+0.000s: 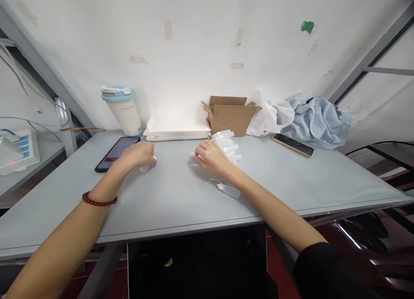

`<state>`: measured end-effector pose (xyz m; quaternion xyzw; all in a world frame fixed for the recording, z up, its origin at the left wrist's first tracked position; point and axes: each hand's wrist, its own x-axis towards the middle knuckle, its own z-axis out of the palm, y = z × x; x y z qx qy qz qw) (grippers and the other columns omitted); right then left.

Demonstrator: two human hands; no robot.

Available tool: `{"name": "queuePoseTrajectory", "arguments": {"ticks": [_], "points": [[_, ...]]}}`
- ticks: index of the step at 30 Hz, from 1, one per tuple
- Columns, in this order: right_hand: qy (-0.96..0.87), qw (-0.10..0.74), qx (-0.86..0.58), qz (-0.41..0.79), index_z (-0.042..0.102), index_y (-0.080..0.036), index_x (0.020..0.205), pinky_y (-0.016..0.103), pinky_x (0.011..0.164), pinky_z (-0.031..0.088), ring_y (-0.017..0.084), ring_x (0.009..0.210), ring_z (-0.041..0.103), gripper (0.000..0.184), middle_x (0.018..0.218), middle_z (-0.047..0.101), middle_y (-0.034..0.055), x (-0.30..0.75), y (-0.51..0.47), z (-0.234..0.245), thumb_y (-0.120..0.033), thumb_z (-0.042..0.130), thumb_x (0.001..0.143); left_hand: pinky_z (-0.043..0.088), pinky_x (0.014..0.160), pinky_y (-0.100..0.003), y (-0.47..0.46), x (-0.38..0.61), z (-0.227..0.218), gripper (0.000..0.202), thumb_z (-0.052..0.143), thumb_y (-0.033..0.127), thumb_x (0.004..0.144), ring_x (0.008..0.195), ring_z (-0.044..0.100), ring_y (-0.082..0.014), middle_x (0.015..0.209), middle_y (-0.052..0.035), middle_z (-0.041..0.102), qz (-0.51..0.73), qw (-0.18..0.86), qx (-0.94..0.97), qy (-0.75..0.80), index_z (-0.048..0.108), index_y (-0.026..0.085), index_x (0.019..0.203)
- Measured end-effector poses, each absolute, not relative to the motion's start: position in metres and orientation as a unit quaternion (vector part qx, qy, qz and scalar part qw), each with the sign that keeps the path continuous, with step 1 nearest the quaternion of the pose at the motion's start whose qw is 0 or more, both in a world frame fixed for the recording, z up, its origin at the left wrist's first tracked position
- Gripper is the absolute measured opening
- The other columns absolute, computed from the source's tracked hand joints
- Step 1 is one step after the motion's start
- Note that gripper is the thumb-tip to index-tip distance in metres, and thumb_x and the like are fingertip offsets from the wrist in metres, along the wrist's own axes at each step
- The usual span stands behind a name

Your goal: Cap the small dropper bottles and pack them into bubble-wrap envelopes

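Observation:
My left hand (139, 154) is closed on a small translucent plastic bottle (144, 168), just right of a black phone with a lit screen (117, 154). Most of that bottle is hidden under the fingers. At the pile of small plastic dropper bottles (230, 149), my right hand (210, 156) has its fingers curled together. A small white tip (192, 156) pokes out at its fingertips, the rest covered by the hand. Nearer the front lies a single dropper bottle (229, 190) on its side, with a thin white string by its tip.
Along the wall stand a cream cup with a blue lid (124, 111), a stack of white paper sheets (177, 129), an opened cardboard box (231, 116), a white plastic bag (270, 116) and a bunched blue cloth (317, 120). A second phone (293, 144) lies at right on the grey table (155, 208).

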<state>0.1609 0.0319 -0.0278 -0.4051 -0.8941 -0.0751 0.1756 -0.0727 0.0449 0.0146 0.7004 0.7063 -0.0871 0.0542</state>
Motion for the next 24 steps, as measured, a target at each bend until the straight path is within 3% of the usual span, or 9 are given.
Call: {"name": "queuePoseTrajectory", "arguments": {"ticks": [6, 12, 15, 17, 20, 24], "points": [[-0.898, 0.2, -0.388, -0.064, 0.06, -0.012, 0.081, 0.031, 0.074, 0.035, 0.02, 0.082, 0.047, 0.021, 0.084, 0.06, 0.0102, 0.16, 0.033, -0.03, -0.023, 0.045, 0.092, 0.036, 0.052, -0.028, 0.046, -0.064, -0.001, 0.01, 0.052, 0.026, 0.057, 0.071, 0.06, -0.0245, 0.074, -0.0063, 0.065, -0.006, 0.054, 0.738, 0.672, 0.052, 0.02, 0.065], [-0.897, 0.259, -0.357, 0.038, 0.057, -0.013, 0.08, 0.028, 0.072, 0.04, 0.017, 0.081, 0.05, 0.016, 0.084, 0.058, 0.0083, 0.154, 0.029, -0.035, -0.019, 0.046, 0.09, 0.04, 0.054, -0.027, 0.04, -0.05, -0.005, 0.011, 0.059, 0.029, 0.058, 0.065, 0.06, -0.0209, 0.065, -0.0017, 0.064, 0.136, 0.138, 0.739, 0.645, 0.054, 0.02, 0.06], [-0.874, 0.287, -0.371, 0.128, 0.056, -0.014, 0.082, 0.027, 0.068, 0.041, 0.015, 0.074, 0.052, 0.013, 0.083, 0.058, 0.0058, 0.148, 0.022, -0.037, -0.025, 0.05, 0.088, 0.044, 0.054, -0.027, 0.035, -0.041, -0.003, 0.018, 0.064, 0.034, 0.06, 0.063, 0.061, -0.019, 0.065, -0.0005, 0.064, 0.246, 0.25, 0.715, 0.605, 0.054, 0.019, 0.065], [-0.843, 0.305, -0.397, 0.194, 0.056, -0.013, 0.086, 0.026, 0.064, 0.041, 0.014, 0.071, 0.054, 0.021, 0.081, 0.059, 0.0049, 0.144, 0.018, -0.038, -0.035, 0.056, 0.085, 0.048, 0.057, -0.028, 0.031, -0.033, -0.002, 0.023, 0.067, 0.036, 0.062, 0.065, 0.062, -0.0179, 0.067, -0.0004, 0.064, 0.327, 0.313, 0.692, 0.562, 0.054, 0.018, 0.069], [-0.802, 0.325, -0.431, 0.254, 0.057, -0.013, 0.086, 0.026, 0.059, 0.042, 0.015, 0.068, 0.055, 0.033, 0.078, 0.061, 0.0045, 0.14, 0.015, -0.037, -0.046, 0.06, 0.079, 0.052, 0.064, -0.03, 0.023, -0.022, -0.002, 0.027, 0.07, 0.039, 0.063, 0.067, 0.063, -0.0174, 0.072, -0.0019, 0.066, 0.408, 0.34, 0.672, 0.516, 0.055, 0.017, 0.07], [-0.772, 0.366, -0.45, 0.26, 0.06, -0.015, 0.089, 0.026, 0.058, 0.042, 0.014, 0.064, 0.056, 0.027, 0.072, 0.062, 0.0027, 0.141, 0.017, -0.035, -0.04, 0.053, 0.085, 0.052, 0.076, -0.034, 0.016, -0.013, -0.005, 0.03, 0.072, 0.041, 0.064, 0.083, 0.065, -0.0214, 0.084, -0.0058, 0.07, 0.452, 0.341, 0.678, 0.469, 0.059, 0.017, 0.074]]}}
